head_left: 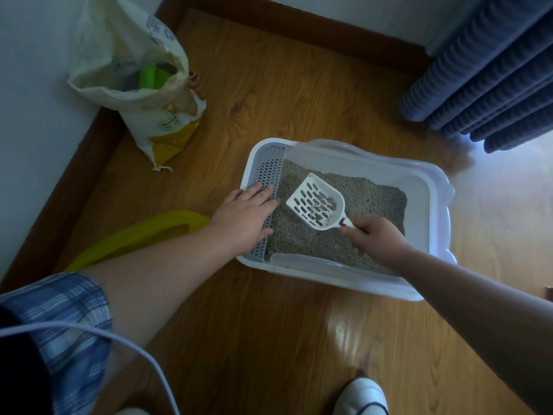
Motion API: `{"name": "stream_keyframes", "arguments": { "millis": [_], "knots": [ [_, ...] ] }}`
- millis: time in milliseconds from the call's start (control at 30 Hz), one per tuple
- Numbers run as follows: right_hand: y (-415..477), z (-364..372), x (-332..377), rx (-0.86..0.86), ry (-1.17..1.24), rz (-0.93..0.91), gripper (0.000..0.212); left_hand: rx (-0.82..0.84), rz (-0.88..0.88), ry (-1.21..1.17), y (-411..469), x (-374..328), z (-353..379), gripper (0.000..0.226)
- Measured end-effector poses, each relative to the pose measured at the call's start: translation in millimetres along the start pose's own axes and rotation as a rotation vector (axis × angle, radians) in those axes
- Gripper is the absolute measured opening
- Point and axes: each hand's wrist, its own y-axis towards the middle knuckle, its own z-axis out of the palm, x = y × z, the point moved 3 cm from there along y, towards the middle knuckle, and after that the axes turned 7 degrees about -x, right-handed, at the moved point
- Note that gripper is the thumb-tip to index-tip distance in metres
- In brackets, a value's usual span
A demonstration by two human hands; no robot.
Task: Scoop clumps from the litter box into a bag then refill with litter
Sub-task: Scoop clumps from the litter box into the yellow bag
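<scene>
Printed label on litter bag (169, 124), too blurred to read

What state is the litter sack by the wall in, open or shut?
Open. The litter sack stands upright, its mouth spread wide, with a green plastic object visible inside.

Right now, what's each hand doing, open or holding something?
Left hand: open, fingers flat on the litter box grate.
Right hand: closed around the scoop handle.
</scene>
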Motion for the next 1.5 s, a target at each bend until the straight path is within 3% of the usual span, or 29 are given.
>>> {"name": "stream_keyframes", "arguments": {
  "millis": [667,833,1033,1233,1333,1500],
  "knots": [
    [-11.8,-8.8,18.1,-0.114,-0.07,0.011,0.012,-0.004,0.006,-0.078,-6.9,7.8,-6.4,0.069],
    [-13.6,7.0,57.2,-0.093,-0.079,-0.061,0.009,-0.088,-0.078,-0.093,-32.2,43.8,-23.0,0.06],
    [-11.2,54.7,129.4,0.003,-0.135,-0.14,0.029,-0.134,-0.225,-0.069,-90.0,113.4,-42.6,0.062],
    [-12.7,122.8,191.4,0.098,-0.428,-0.394,0.043,-0.134,-0.41,-0.033,-177.7,176.9,-41.7,0.066],
    [-21.8,152.5,213.4,0.066,-0.626,-0.682,0.037,-0.136,-0.51,-0.033,-218.2,199.8,-37.0,0.066],
    [-26.0,185.3,228.0,-0.055,-0.874,-0.943,0.036,-0.104,-0.594,-0.044,-254.0,212.3,-37.7,0.064]
  ]
}}
